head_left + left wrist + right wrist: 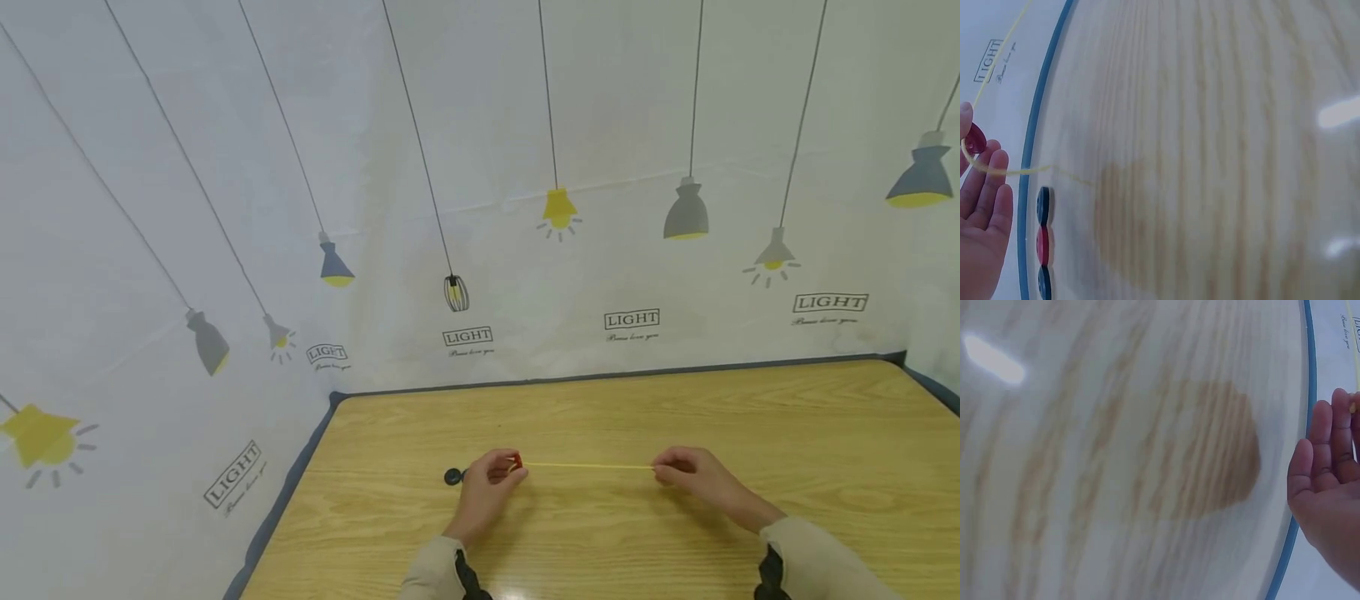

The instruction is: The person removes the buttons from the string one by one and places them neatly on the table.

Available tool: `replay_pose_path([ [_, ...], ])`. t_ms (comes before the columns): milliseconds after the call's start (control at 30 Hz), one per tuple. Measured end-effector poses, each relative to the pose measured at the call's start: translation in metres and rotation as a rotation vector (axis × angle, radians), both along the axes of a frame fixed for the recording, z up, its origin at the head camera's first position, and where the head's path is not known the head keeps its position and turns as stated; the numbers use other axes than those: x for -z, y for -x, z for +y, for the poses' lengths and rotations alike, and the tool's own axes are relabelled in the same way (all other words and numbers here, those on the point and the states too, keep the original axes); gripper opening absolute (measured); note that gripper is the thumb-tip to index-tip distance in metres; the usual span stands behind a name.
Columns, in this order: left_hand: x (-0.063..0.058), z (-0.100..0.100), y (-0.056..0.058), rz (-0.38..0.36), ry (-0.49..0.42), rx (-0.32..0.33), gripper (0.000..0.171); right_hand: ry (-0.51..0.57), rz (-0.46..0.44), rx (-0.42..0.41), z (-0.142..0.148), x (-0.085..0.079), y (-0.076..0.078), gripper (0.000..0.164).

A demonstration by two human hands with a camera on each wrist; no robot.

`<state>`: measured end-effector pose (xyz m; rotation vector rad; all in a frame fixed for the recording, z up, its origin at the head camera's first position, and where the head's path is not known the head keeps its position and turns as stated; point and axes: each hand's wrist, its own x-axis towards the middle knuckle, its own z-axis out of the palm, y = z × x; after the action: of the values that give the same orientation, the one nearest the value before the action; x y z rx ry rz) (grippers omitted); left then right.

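Observation:
My left hand (483, 492) pinches a small red button (517, 460) between thumb and fingertips, above the table. In the left wrist view a yellow string (1007, 172) passes at this red button (977, 139), and its loose tail droops past the fingers. From the button the string (588, 466) runs taut and nearly level to my right hand (701, 479). That hand pinches its other end between thumb and forefinger. On the table near the left hand lie a dark button (1044, 206), a red button (1042, 245) and another dark one (1044, 282) in a row.
The wood-grain table (600, 550) has a dark blue edge along the back and left. Behind it hangs a pale wall covering (495, 125) printed with lamps. Light sleeves (817, 558) with black wrist straps (771, 575) cover both forearms.

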<state>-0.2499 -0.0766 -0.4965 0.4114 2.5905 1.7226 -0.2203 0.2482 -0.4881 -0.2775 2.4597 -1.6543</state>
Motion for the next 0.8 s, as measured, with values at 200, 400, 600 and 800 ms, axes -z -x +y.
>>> replay_pose_path([
  [200, 0.000, -0.018, -0.002, -0.007, -0.031, 0.016, 0.035, -0.033, -0.017, 0.036, 0.005, 0.002, -0.004, 0.036],
  [400, 0.003, -0.033, -0.002, 0.021, 0.019, 0.002, 0.035, -0.065, -0.018, 0.077, 0.010, 0.004, -0.006, 0.034],
  [600, 0.007, -0.046, -0.003, 0.039, 0.081, 0.001, 0.031, -0.070, -0.009, 0.081, 0.015, 0.005, -0.007, 0.034],
  [800, 0.006, -0.056, -0.005, 0.054, 0.118, 0.021, 0.031, -0.069, -0.009, 0.071, 0.018, 0.005, -0.009, 0.034],
])
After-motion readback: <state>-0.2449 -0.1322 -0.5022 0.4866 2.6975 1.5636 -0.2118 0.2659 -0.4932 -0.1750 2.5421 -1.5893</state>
